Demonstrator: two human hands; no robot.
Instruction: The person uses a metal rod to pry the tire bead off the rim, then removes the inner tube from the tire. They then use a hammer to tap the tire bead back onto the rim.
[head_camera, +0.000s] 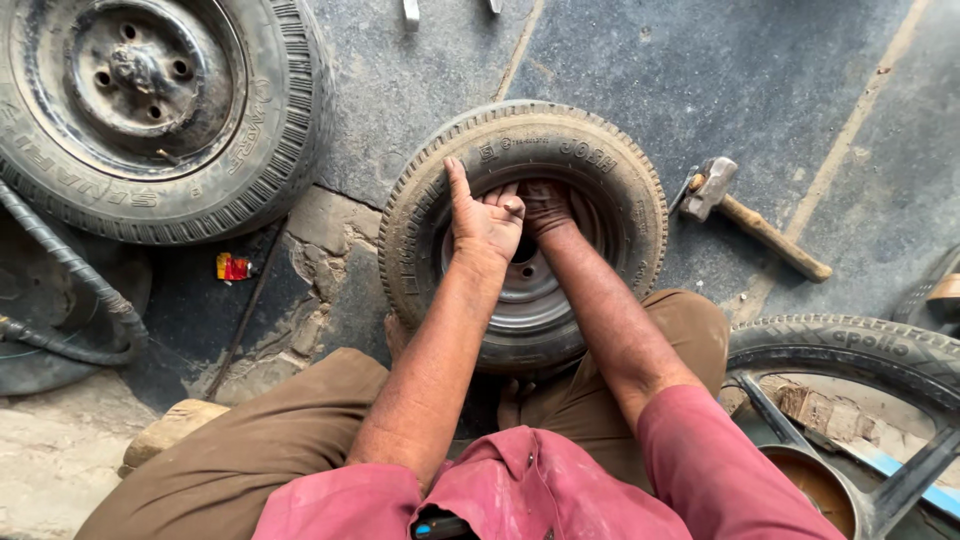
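Observation:
A small black tyre lies flat on the floor between my knees, with a grey steel rim in its middle. My left hand rests on the tyre's inner edge, thumb stretched up over the sidewall, fingers curled into the opening. My right hand reaches down inside the tyre beside it, its fingers tucked under the bead and partly hidden. Neither hand holds a tool.
A hammer with a wooden handle lies right of the tyre. A large wheel lies at top left, a black hose below it. Another tyre with a metal stand sits bottom right. The concrete floor is cracked at left.

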